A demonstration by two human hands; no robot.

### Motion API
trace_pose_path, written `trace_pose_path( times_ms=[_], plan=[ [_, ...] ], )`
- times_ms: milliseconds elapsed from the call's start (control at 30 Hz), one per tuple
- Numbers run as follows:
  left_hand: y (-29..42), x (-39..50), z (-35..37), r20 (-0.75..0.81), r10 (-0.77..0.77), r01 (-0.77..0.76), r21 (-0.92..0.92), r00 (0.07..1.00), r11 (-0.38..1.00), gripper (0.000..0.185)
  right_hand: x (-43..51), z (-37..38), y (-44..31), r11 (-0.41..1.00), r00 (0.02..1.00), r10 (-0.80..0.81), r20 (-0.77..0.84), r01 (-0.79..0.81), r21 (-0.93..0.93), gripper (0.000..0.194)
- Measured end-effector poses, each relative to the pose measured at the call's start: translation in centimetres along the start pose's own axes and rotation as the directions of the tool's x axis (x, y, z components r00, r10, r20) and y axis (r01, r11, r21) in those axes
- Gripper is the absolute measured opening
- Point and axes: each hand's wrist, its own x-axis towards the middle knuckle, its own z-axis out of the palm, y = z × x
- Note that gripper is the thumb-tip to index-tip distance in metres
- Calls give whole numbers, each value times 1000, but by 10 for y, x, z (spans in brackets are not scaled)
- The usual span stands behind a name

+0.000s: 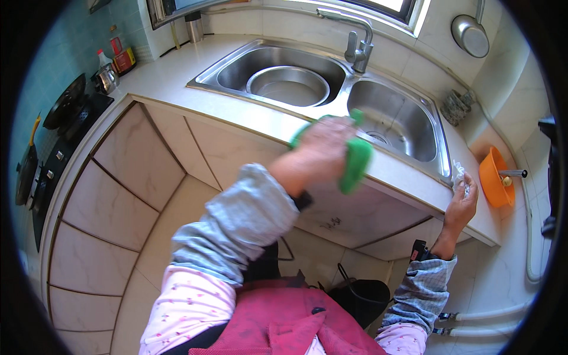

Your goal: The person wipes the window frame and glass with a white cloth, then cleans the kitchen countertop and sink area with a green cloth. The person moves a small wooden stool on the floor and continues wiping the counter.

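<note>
My left hand (326, 142), blurred by motion, grips a green cloth (356, 164) over the front edge of the white countertop (386, 167), before the double stainless steel sink. Part of the cloth hangs past the counter's edge. At the right end of the sink, my right hand (463, 199) holds a crumpled white tissue or thin plastic (458, 175) between thumb and fingers. A round metal basin (288, 86) lies in the left sink bowl (235, 66). The right bowl (399, 117) shows its drain and wet-looking spots. The faucet (361, 49) stands behind, between the bowls.
An orange plastic basket (490, 177) with a metal-ended handle in it stands right of my right hand, near a stone mortar (457, 106). A black gas stove (71, 133) with pans and bottles is at left. A black bucket (361, 297) stands below on the floor.
</note>
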Motion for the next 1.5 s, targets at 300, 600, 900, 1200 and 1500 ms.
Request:
trace_pose_path(
  times_ms=[300, 600, 900, 1200, 1500],
  plan=[
    [31, 28, -9, 296, -141, 190, -146, 945, 971, 53, 0, -6, 9, 998, 998, 55, 28, -54, -44, 26],
    [-119, -62, -69, 76, -483, 458, 215, 873, 862, 60, -2, -1, 14, 994, 999, -53, -9, 52, -95, 26],
    [20, -24, -6, -276, 15, -73, -201, 961, 977, 45, 2, -6, 38, 990, 994, -77, 76, 86, -115, 26],
    [-177, -109, -66, -217, -334, 371, 160, 917, 915, 46, 2, -8, 45, 981, 995, -24, 101, 43, -189, 29],
    [-338, -172, -117, -191, -677, 701, 267, 711, 661, 49, 1, -9, 39, 981, 997, 24, 73, -9, -195, 29]
  ],
)
